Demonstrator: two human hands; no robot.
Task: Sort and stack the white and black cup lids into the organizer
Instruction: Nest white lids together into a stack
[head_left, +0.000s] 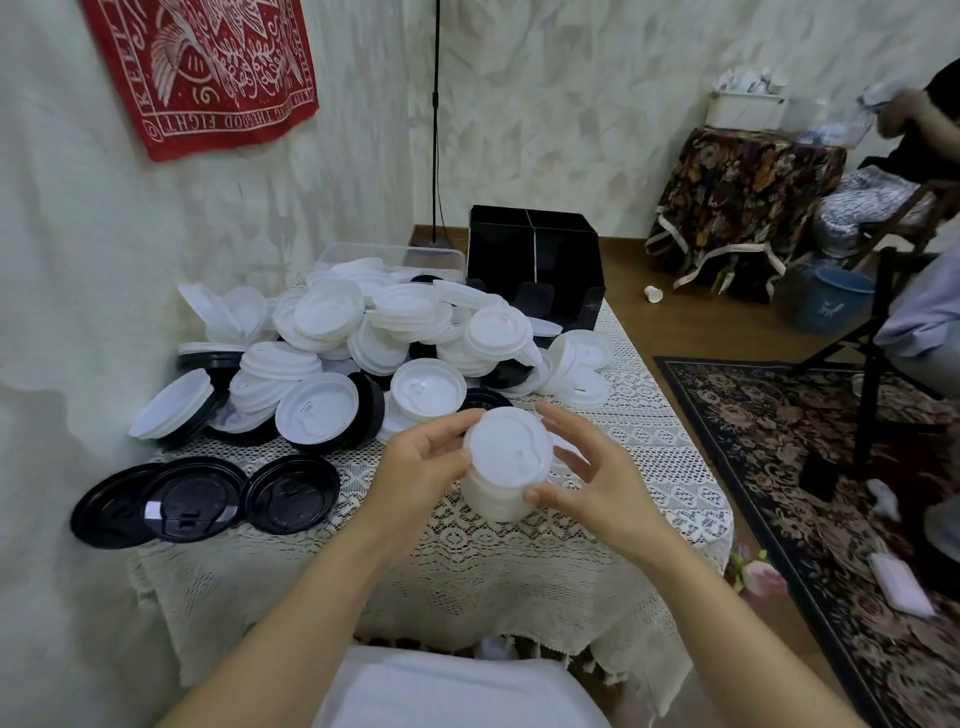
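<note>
The person wears a plain white garment (457, 691), and both forearms (311, 597) are bare.

Lace-covered table (519, 571) under a heap of lids (332, 322), three loose black lids (195, 499), black organizer (535, 260), clear tub (363, 254)

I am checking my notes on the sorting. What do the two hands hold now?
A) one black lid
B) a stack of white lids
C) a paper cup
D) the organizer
B: the left hand and the right hand grip a stack of white lids between them.
</note>
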